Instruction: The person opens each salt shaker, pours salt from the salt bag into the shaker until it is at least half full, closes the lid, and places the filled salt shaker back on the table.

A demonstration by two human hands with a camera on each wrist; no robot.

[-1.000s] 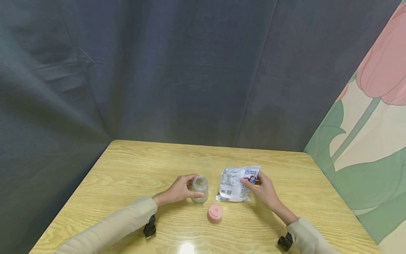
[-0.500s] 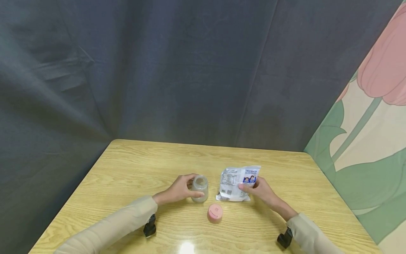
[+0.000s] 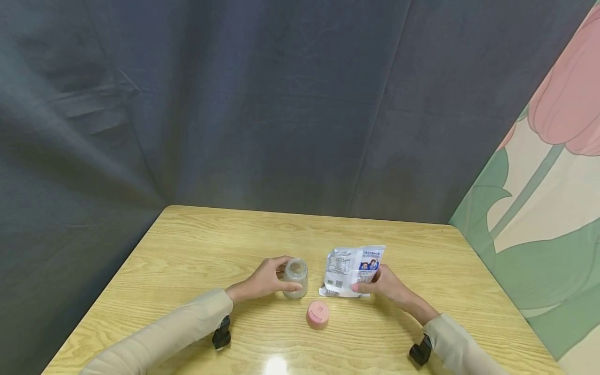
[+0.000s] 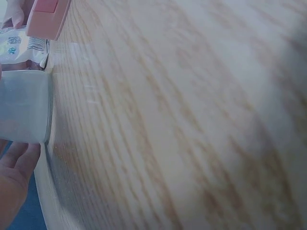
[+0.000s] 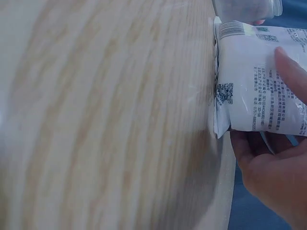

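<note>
My left hand (image 3: 265,279) grips a small clear jar (image 3: 296,284) round its side, thumb in front and fingers behind. The jar stands upright on the table, its mouth uncovered. To its right, a white printed plastic packet (image 3: 344,271) stands on its lower edge, with a blue picture at its top right. My right hand (image 3: 386,286) holds that packet at its right side, thumb on the printed face and fingers behind, partly hidden. In front, between the two, lies a pink round lid (image 3: 317,314). The right wrist view shows the packet (image 5: 259,81) close up, touching the table.
The wooden table (image 3: 211,234) has a dark blue-grey curtain (image 3: 281,104) behind it and along its left. On the right is a wall hanging (image 3: 553,219) with a tulip pattern. Black wrist cameras sit under both sleeves.
My right hand has slid down the packet's right side, its thumb now lower on the face, so the blue picture shows fully. The left hand, jar and lid stay in place.
</note>
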